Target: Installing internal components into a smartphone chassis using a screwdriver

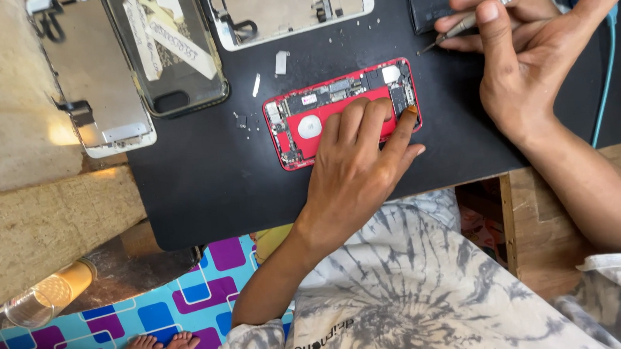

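Two screen panels (97, 86) lie near; left hand (355, 162) presses the open red phone (308, 126), right hand (521, 53) grasps a screwdriver (485, 10).

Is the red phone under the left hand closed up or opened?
Opened. The red phone lies with no screen on it, circuit board and inner parts exposed, under the left hand's fingers.
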